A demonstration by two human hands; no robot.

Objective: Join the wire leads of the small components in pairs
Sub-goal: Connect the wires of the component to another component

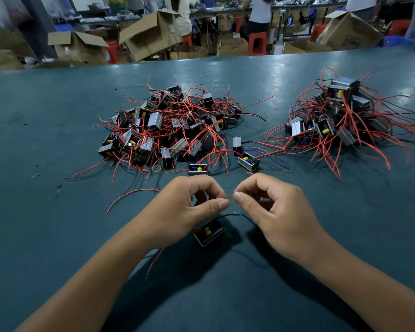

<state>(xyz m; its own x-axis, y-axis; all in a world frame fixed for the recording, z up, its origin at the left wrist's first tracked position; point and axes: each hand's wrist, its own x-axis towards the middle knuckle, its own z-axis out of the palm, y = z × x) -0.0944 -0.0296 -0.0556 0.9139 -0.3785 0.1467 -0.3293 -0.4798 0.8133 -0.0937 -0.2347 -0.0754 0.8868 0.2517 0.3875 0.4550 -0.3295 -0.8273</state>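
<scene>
Pair-joining step: left hand [189,204] and right hand [268,207], each grip pinching red lead ends [229,197] above a component [209,232]; twisting the ends together likely follows.

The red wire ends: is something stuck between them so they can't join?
Nothing visible is in the way. The left hand and right hand each pinch a red wire end, and the tips meet in the open gap between the fingertips, above the small component.

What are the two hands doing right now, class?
Left hand: pinching a red lead between thumb and fingers.
Right hand: pinching the same red lead from the other side.
</scene>
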